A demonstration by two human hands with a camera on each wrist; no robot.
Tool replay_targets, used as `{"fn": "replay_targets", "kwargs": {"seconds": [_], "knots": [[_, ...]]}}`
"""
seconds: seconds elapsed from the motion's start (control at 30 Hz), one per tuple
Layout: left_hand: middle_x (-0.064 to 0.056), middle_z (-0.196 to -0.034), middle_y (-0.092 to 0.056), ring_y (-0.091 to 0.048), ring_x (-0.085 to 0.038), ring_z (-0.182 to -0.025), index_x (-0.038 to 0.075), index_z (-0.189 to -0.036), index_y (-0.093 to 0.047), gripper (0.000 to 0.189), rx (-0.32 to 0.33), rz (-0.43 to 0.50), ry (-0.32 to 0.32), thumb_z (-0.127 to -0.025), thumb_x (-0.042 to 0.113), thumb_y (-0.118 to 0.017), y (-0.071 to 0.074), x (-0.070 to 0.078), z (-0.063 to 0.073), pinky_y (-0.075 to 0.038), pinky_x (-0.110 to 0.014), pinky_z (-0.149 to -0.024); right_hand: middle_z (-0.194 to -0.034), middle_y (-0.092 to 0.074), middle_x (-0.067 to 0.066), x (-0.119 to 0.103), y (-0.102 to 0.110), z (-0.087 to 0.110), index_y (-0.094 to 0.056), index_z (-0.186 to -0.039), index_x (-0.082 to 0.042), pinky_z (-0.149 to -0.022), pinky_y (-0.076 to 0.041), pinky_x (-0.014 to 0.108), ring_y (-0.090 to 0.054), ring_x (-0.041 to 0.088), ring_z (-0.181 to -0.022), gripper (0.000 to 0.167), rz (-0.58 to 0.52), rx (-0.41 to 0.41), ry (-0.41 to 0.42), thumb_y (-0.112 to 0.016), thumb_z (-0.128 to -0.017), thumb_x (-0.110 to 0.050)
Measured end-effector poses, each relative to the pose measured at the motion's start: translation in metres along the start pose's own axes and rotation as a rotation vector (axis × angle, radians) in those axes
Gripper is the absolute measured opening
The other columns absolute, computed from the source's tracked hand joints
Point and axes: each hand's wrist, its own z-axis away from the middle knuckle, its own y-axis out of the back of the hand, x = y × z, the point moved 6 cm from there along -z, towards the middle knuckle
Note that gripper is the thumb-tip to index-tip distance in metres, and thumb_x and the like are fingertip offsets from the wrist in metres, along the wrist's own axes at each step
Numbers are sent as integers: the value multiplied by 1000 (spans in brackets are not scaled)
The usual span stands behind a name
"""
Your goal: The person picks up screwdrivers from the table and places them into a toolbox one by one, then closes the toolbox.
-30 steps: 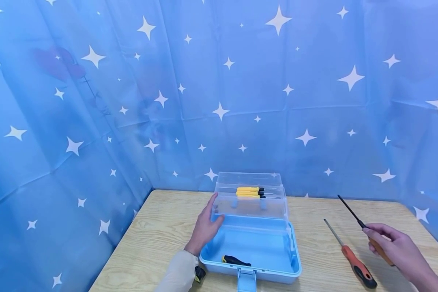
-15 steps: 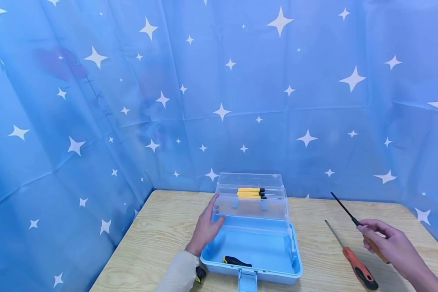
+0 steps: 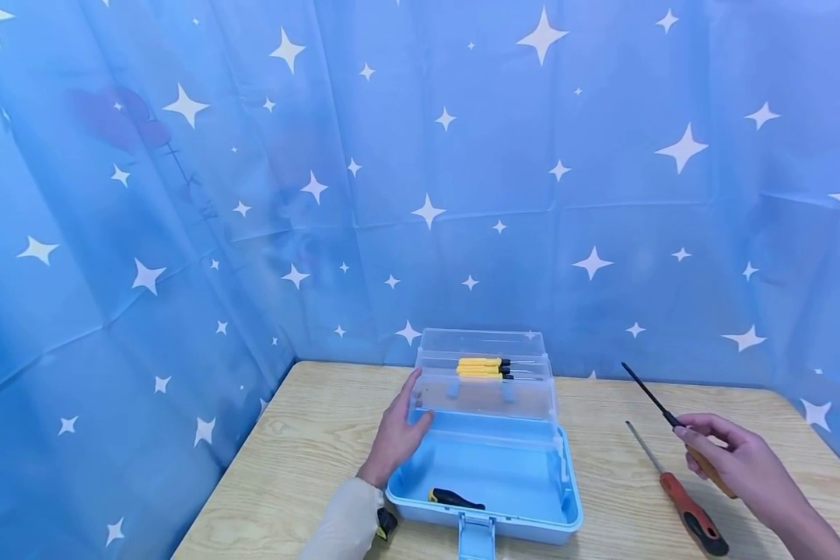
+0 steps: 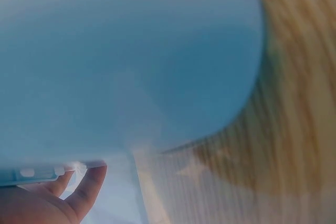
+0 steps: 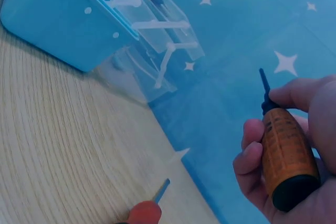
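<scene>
A light blue toolbox (image 3: pixel 476 467) stands with its clear lid raised at the back. At its left side is my left hand (image 3: pixel 395 439), thumb over the inside and fairly straight fingers against the lid's edge; in the left wrist view its fingers (image 4: pixel 89 192) touch a part beside the blue wall. My right hand (image 3: pixel 738 463) grips a screwdriver (image 5: pixel 289 150) by its orange-brown handle, its dark shaft pointing up and left. Under it on the table lies a second screwdriver (image 3: pixel 689 505), red and black with a metal shaft.
Several small yellow-handled screwdrivers (image 3: pixel 481 367) lie in the clear lid tray. A black and yellow handled tool (image 3: pixel 455 498) rests inside the box. A dark and yellow object (image 3: pixel 386 523) sits beside the box's front left corner. Behind the wooden table (image 3: pixel 287 443) hangs a blue star curtain (image 3: pixel 364 155).
My right hand has moved left toward the toolbox, carrying the screwdriver above the red one. My left hand has stayed at the toolbox's left side.
</scene>
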Motion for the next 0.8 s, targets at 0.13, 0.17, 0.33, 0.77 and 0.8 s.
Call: {"fn": "replay_targets", "kwargs": {"seconds": [0.13,0.17,0.33,0.77,0.8], "knots": [[6,-159,-35,-35,-27,-146,56,-150,-20,72,0,4,3,-97,29,-61,0,0,0,-34,-60,-112,-77,-61,10,-6,-4,-1,-59,-123,-14,-52,-42,41,-57,32,-65,36,-29,-4,26,-53,-101,-41],[6,-159,-35,-35,-27,-145,55,-151,-20,72,1,3,4,-97,29,-61,1,0,1,-35,-60,-112,-76,-60,10,-8,-5,-1,-59,-123,-14,-52,-42,41,-56,32,-65,35,-28,-6,33,-53,-101,-41],[6,-159,-35,-36,-27,-145,52,-152,-21,72,0,2,-2,-97,29,-60,1,2,0,-35,-60,-112,-75,-60,9,-17,-10,1,-58,-123,-11,-50,-41,41,-55,31,-61,36,-7,-7,61,-53,-102,-39],[4,-159,-35,-35,-29,-145,46,-155,-21,72,2,1,-15,-97,29,-60,2,3,0,-35,-62,-111,-73,-59,7,-35,-24,-2,-61,-120,-17,-43,-38,41,-44,21,-48,26,-35,-37,76,-54,-102,-35],[3,-159,-34,-35,-29,-145,46,-155,-21,72,2,2,-15,-97,29,-60,2,3,0,-35,-62,-111,-72,-59,7,-37,-25,-2,-61,-120,-16,-42,-38,40,-42,20,-47,27,-34,-40,80,-54,-102,-35]]}}
